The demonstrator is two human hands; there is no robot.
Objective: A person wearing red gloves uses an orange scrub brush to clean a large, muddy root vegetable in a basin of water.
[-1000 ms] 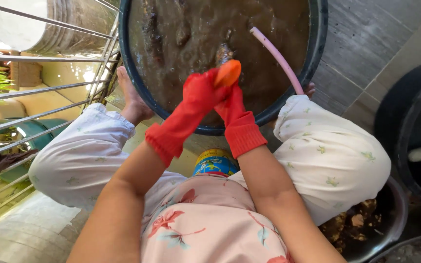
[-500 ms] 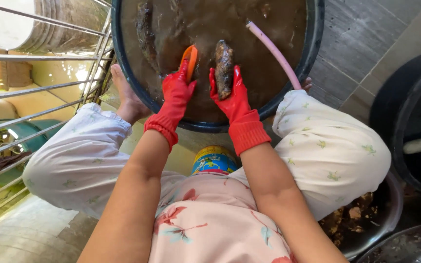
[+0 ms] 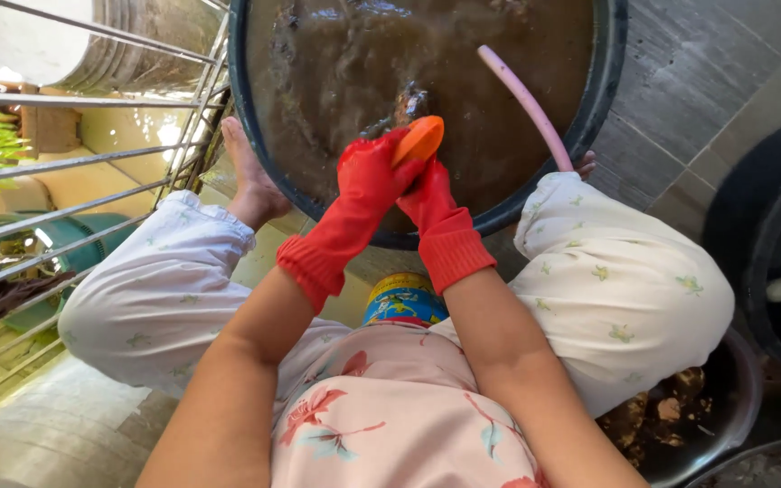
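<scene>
Evidently the left hand (image 3: pixel 368 176) grips an orange scrubber (image 3: pixel 418 140) against a dark lump, perhaps a fish (image 3: pixel 406 104), clasped by the right hand (image 3: pixel 427 194) over the murky basin (image 3: pixel 255 136); short, firm strokes and a steady hold suit best.

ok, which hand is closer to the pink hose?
Right. The right hand works at the near side of the basin, just left of the pink hose with a small gap. The left hand, gripping the orange tool, lies farther left, beyond the right hand.

Sunlit metal railing (image 3: pixel 92 172), grey tiled floor (image 3: pixel 698 81)
</scene>
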